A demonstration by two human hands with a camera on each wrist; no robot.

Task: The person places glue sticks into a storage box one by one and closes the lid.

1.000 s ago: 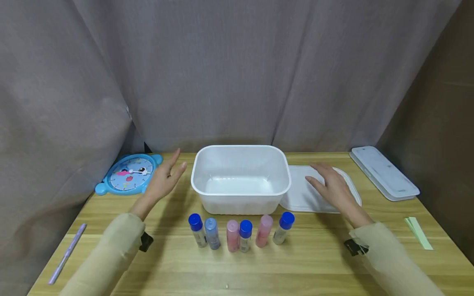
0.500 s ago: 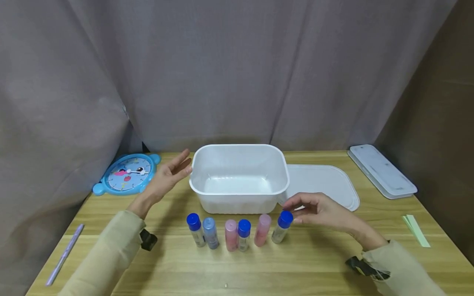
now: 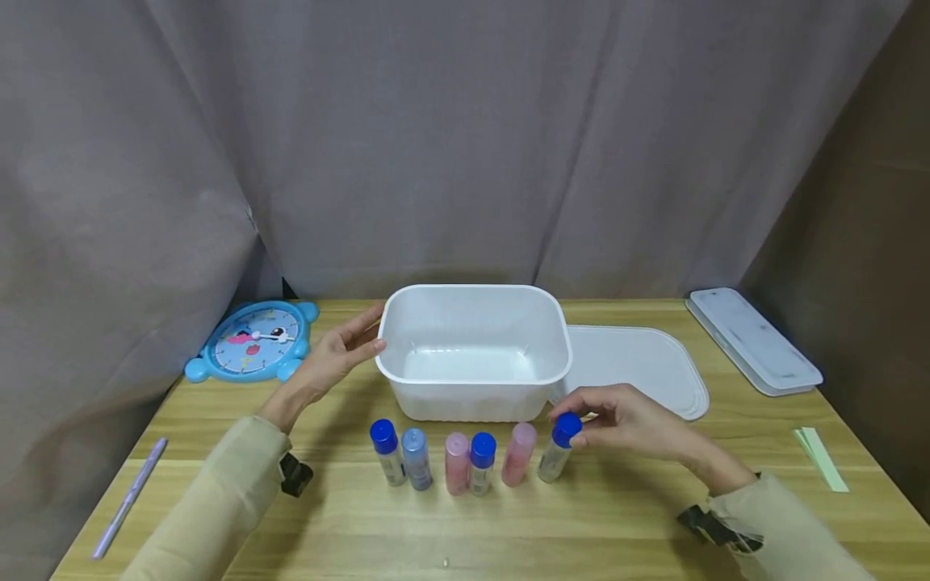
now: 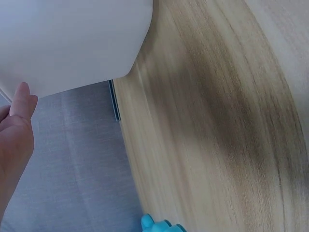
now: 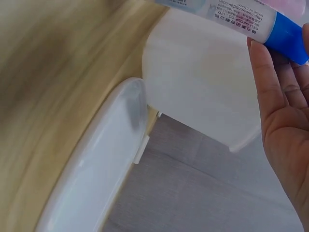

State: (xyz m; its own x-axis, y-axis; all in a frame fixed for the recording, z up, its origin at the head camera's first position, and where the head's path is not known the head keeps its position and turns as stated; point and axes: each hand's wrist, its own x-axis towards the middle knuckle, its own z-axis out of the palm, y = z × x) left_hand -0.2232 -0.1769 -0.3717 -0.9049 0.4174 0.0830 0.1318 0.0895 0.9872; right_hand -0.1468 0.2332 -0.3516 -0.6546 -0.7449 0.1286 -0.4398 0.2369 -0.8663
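Observation:
In the head view my right hand (image 3: 628, 420) pinches the blue cap of the rightmost small clear bottle (image 3: 555, 461), which stands upright on the table. Up close in the right wrist view, fingers and thumb are at the blue cap (image 5: 285, 38) and printed text shows on the bottle's label. My left hand (image 3: 330, 363) is at the left side of a white plastic tub (image 3: 475, 399), its fingers extended against the outer wall near the rim. To the left of the held bottle stand pink bottles (image 3: 518, 460), a light-blue bottle (image 3: 416, 464) and more blue-capped clear ones (image 3: 387, 460).
A white lid (image 3: 639, 363) lies right of the tub, partly behind it. Farther right are a flat white case (image 3: 756, 339) and pale green paper strips (image 3: 821, 458). A blue toy clock (image 3: 254, 343) and a purple pen (image 3: 129, 499) lie left. A grey curtain (image 3: 436, 145) hangs behind.
My right hand has come from over the lid, down and left, to the rightmost bottle and now pinches its cap. My left hand has moved right, up to the tub's side.

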